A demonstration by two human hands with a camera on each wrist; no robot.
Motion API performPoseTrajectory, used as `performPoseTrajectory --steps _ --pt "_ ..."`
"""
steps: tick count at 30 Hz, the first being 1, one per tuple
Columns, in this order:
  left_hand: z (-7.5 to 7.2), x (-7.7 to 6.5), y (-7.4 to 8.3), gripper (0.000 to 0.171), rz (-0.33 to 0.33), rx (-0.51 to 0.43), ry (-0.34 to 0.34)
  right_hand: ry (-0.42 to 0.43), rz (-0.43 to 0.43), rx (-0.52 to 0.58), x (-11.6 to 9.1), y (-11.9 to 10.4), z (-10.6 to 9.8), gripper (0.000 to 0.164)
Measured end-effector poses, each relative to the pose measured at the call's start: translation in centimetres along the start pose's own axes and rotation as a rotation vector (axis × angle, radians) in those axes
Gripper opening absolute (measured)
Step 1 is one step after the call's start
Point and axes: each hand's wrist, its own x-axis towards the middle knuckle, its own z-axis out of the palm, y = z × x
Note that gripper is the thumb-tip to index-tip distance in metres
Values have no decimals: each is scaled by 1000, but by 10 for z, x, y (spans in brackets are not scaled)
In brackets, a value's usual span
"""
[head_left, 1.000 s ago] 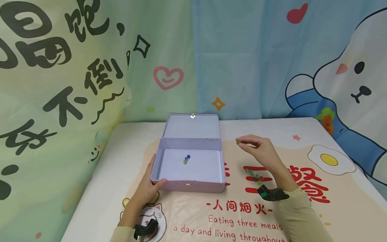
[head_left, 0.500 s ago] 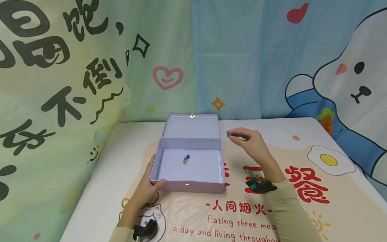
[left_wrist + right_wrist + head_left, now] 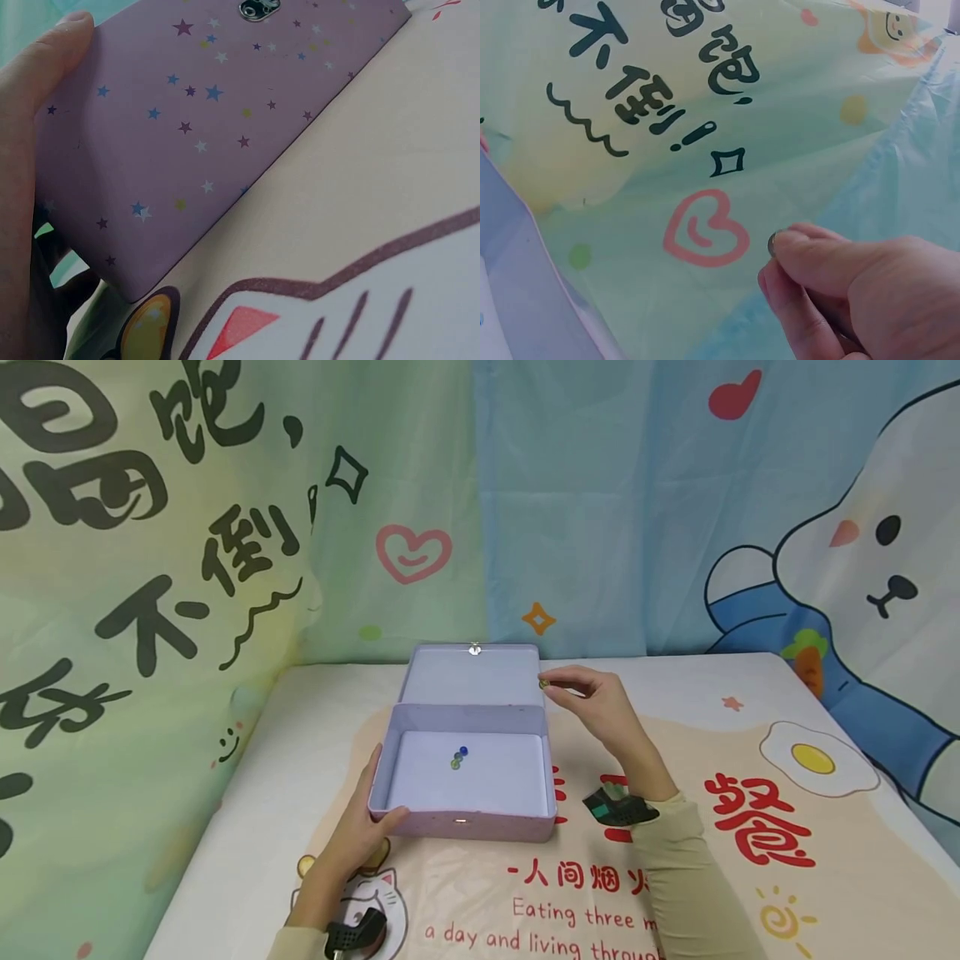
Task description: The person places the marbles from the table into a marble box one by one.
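Observation:
A lilac tin box (image 3: 435, 824) with its hinged lid (image 3: 472, 675) raised stands on the table. In it lie 3 small glass marbles (image 3: 456, 764), blue and greenish, close together. My left hand (image 3: 354, 828) holds the box at the near left corner, thumb at the front wall and fingers along the left side. Stars dot the front wall (image 3: 217, 135) in the left wrist view. My right hand (image 3: 600, 706) pinches a yellowish-green marble (image 3: 544, 684) between thumb and fingertips, in front of the lid's right edge as the head camera sees it. That marble (image 3: 772, 244) is mostly covered by fingers in the right wrist view.
More loose marbles (image 3: 617, 790) lie on the table right of the box, mostly hidden by the right wrist and its camera (image 3: 621, 808). A printed cloth (image 3: 825, 893) covers the table. Behind it hangs a printed curtain (image 3: 570, 510).
My right hand has moved left and slightly up with the pinched marble, from right of the box to the lid's edge. My left hand and the box stay put; the view shifts slightly.

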Motion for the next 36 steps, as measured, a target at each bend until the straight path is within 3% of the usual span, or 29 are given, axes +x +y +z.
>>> performPoseTrajectory --steps 7,18,36 --pt "1 0 -5 100 1 -29 12 -6 16 12 1 5 7 36" --pt "2 -1 -3 99 -31 -15 20 -58 66 -77 0 22 13 37" --pt "1 0 -6 101 -10 -16 12 -87 134 -84 10 31 30 35"
